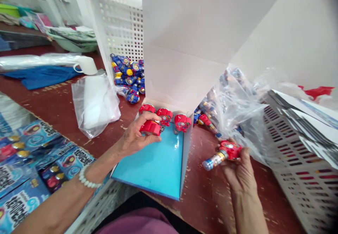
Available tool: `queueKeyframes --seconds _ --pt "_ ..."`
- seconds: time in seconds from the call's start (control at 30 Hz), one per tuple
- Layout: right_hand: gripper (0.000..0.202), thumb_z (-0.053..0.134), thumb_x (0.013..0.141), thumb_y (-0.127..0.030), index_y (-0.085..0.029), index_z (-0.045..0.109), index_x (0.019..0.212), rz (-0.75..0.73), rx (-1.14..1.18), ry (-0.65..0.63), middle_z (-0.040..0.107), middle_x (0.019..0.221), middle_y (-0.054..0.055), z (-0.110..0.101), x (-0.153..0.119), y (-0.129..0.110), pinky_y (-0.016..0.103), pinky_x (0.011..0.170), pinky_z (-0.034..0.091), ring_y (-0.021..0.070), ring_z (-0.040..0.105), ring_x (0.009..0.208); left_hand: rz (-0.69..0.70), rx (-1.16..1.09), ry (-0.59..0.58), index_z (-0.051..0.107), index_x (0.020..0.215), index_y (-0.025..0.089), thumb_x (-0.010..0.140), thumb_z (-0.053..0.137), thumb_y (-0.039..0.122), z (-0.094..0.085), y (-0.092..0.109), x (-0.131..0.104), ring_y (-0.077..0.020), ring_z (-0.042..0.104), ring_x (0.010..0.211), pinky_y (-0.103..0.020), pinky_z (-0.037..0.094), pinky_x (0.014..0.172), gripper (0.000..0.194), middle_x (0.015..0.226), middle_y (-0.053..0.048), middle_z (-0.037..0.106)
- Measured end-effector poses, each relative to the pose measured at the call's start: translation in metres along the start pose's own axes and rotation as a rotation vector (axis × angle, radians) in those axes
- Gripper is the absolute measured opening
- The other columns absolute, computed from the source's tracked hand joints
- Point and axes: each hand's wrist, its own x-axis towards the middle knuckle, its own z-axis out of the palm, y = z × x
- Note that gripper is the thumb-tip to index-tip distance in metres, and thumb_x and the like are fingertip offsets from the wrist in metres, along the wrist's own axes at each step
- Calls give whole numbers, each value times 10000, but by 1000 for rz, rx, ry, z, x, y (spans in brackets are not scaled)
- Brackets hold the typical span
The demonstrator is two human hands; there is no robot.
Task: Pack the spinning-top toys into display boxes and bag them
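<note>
My left hand grips a red toy over the far left part of an open box with a blue inside. Other red toys stand in a row along the box's far edge, under its tall raised white lid. To the right of the box, my right hand is closed on a red toy with a clear tube, the tube pointing left. The tube seems filled with small colourful pieces.
Behind the box, a white basket holds blue toys. Clear plastic bags and a grey crate stand right. A bagged white stack, a white mug and blue printed packages lie left.
</note>
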Motion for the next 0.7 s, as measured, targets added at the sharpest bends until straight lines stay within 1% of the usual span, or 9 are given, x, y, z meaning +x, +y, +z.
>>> queueKeyframes --seconds 0.13,0.23,0.3,0.37,0.47,0.53,0.6,0.67,0.7 --pt "712 893 393 -578 -168 683 936 31 6 45 713 952 65 6 -2 2 381 678 612 256 704 828 -11 47 -112 554 1116 216 736 745 244 5 5 4 -154 586 874 -272 463 786 426 1044 -14 601" --pt "690 893 422 -563 -190 687 964 32 -17 10 704 995 56 6 -6 1 463 718 604 282 699 861 -49 45 -206 568 1076 209 722 715 197 13 0 9 -174 582 934 -309 451 862 384 1038 -16 598" --pt "672 891 466 -541 -211 687 1015 22 -38 -38 702 988 40 7 -11 0 434 739 604 256 698 864 -79 25 -264 562 1073 202 736 683 193 17 -6 10 -179 584 955 -325 453 884 358 1067 -26 594" --pt "654 878 521 -526 -239 678 1073 -17 -66 -108 693 1015 25 11 -18 -2 366 729 605 227 698 869 -121 -4 -292 532 1124 203 772 658 226 17 -12 11 -166 599 910 -314 480 842 375 1073 -29 599" --pt "602 848 602 -506 -255 668 1119 -94 -116 -213 668 1116 32 25 -33 -6 312 730 597 211 695 895 -129 23 -336 451 1278 228 812 631 247 12 -12 10 -187 606 976 -334 491 871 499 1128 -42 608" --pt "559 825 654 -483 -253 663 1137 -119 -139 -270 661 1143 48 39 -46 -7 325 764 590 212 692 907 -45 179 -255 372 1376 239 805 645 240 8 0 5 -237 530 1161 -400 435 990 633 1277 -80 544" --pt "528 813 689 -446 -255 655 1155 -121 -135 -316 674 1116 50 57 -62 -5 305 785 579 192 690 904 81 371 -32 382 1380 235 809 645 229 9 19 -5 -262 445 1260 -439 378 1054 629 1353 -102 477" --pt "503 805 711 -425 -254 652 1158 -103 -107 -345 693 1061 43 74 -79 1 254 780 566 156 685 882 150 422 132 462 1307 233 827 632 248 15 41 -21 -251 482 1206 -419 406 1024 510 1286 -93 520" --pt "492 798 723 -418 -257 648 1163 -87 -90 -358 697 1048 39 82 -87 5 232 777 558 141 681 876 132 379 116 484 1276 238 831 633 274 19 50 -30 -237 521 1147 -390 433 986 472 1233 -80 555"
